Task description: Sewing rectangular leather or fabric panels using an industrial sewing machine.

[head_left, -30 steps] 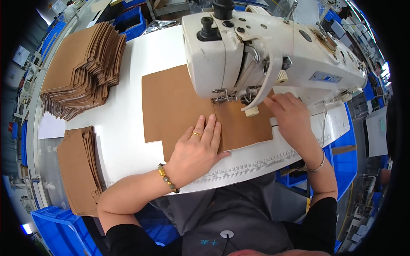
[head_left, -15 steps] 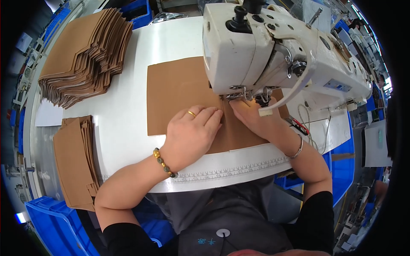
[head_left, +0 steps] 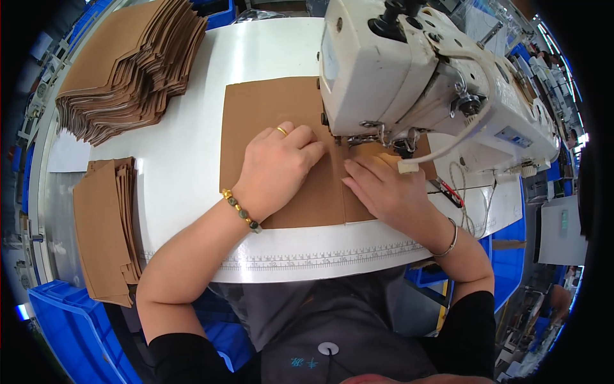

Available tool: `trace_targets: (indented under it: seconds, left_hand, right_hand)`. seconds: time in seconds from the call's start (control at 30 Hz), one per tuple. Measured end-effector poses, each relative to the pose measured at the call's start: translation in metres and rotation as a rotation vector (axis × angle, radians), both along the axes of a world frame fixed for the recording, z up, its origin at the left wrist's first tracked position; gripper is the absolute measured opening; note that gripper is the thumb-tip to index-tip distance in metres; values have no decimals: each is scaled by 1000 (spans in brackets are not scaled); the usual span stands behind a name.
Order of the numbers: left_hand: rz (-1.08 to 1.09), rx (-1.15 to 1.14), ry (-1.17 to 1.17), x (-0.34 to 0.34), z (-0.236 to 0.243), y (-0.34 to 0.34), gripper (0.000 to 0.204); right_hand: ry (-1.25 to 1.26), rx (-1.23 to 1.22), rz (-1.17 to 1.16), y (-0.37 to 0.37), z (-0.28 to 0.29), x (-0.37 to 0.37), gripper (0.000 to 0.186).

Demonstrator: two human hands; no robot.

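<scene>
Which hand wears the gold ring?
The left hand, with the beaded bracelet at its wrist; the right hand shows none, only a silvery bangle.

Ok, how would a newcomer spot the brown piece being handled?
Find the white sewing machine. The brown piece lies partly beneath it, under the left hand and right hand. Unlike the big stack and small stack at left, it lies unstacked.

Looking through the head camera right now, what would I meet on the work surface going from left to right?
Small stack of brown pieces → left hand → right hand → red-handled tool. I left out the brown sheet and sewing machine, which overlap the hands' span.
</scene>
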State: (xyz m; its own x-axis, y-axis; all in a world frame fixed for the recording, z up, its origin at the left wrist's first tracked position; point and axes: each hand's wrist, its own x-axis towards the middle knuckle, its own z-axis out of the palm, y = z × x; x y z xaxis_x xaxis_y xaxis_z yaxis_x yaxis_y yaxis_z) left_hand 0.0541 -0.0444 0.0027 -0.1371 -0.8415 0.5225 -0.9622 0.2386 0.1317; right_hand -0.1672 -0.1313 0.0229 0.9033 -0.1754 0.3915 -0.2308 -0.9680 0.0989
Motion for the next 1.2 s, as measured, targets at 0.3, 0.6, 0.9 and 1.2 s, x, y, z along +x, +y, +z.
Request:
trace_targets:
  seconds: [0.3,0.6,0.9,1.2]
  left_hand:
    - [-8,98,27,-16,3,17,37]
    - [-11,258,10,-23,2,26,70]
    - [-14,196,19,-25,-2,23,70]
    - [-18,137,45,-19,-12,27,69]
  right_hand:
    - [55,32,-44,-2,-3,-1,43]
    - [111,-13,-82,1,14,-17,41]
    - [-641,-370,-382,-129,130,-231,25]
    - [-1081,831,-977,-342,155,-471,53]
